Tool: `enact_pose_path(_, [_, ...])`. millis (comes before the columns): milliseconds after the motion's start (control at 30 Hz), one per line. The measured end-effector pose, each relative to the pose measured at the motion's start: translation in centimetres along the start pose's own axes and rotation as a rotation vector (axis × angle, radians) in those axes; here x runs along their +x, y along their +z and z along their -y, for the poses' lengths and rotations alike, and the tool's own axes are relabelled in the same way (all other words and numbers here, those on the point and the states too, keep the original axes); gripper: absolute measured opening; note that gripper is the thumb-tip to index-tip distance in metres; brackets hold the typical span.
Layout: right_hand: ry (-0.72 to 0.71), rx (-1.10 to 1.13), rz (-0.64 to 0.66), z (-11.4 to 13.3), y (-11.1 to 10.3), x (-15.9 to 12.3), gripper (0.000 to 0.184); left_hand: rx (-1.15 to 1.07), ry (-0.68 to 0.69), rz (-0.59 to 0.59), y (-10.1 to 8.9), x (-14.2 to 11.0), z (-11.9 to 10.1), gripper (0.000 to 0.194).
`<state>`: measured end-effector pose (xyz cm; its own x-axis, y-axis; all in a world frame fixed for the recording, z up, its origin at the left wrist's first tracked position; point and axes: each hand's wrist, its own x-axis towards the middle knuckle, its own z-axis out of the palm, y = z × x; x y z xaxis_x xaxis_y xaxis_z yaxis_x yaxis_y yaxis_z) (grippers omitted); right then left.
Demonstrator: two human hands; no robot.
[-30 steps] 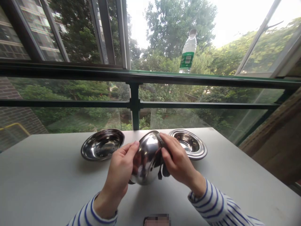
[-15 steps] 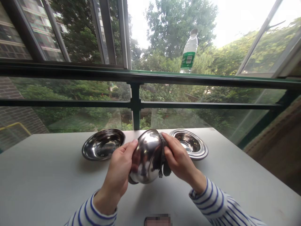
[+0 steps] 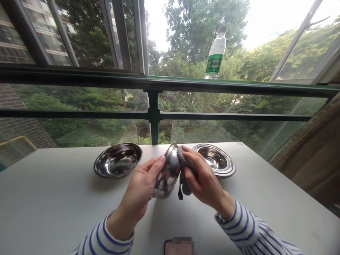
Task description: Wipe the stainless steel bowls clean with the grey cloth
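Note:
I hold a shiny steel bowl [image 3: 168, 174] on its side just above the grey table [image 3: 53, 205], its rounded outside towards me. My left hand [image 3: 140, 191] is closed round the bowl's left rim and underside. My right hand [image 3: 203, 180] presses a dark grey cloth [image 3: 184, 177] against the bowl's right edge, fingers curled on the cloth. A cloth tail hangs below my fingers.
A second steel bowl [image 3: 118, 163] sits on the table to the left, a wide-rimmed steel dish [image 3: 215, 163] to the right. A plastic water bottle [image 3: 215, 56] stands on the green railing [image 3: 239, 86] behind. A dark object [image 3: 179, 246] lies at the near table edge.
The bowl has turned more edge-on and sits slightly lower. My right hand with the cloth has slid over its right edge. My view has tipped down a little.

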<state>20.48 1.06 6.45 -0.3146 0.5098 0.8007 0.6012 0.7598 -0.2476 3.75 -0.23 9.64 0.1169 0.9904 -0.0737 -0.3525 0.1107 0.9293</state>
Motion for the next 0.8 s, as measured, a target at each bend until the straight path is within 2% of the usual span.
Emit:
enact_pose_path(167, [-0.215,-0.007,0.057,0.9,-0.4,0.1,0.050,0.000,0.024,0.029,-0.1,-0.1,-0.1,0.019])
enact_pose_path(233, [-0.190,-0.001,0.039,0.8,-0.4,0.2,0.048,0.003,0.031,0.038,-0.1,-0.2,-0.1,0.019])
enact_pose_path(333, [-0.001,0.004,-0.008,0.4,-0.5,0.4,0.040,0.002,0.003,0.043,0.0,-0.2,-0.1,0.019])
enact_pose_path(400, [0.058,0.000,0.000,0.5,-0.6,0.5,0.038,-0.007,-0.013,0.024,0.1,-0.3,-0.2,0.017])
enact_pose_path(533, [-0.107,-0.020,0.087,1.2,-0.6,0.3,0.044,-0.035,0.008,-0.063,0.3,-0.2,-0.3,0.014])
enact_pose_path(633, [-0.190,-0.020,0.105,1.5,-0.5,0.0,0.048,-0.036,0.000,-0.063,0.3,-0.1,-0.2,0.018])
enact_pose_path(733, [-0.179,0.011,0.089,1.0,-0.4,0.0,0.047,-0.027,-0.016,-0.026,0.2,-0.2,-0.1,0.021])
enact_pose_path(800, [-0.106,0.033,0.072,0.6,-0.3,0.2,0.043,-0.013,-0.022,-0.025,0.2,-0.2,-0.1,0.021])
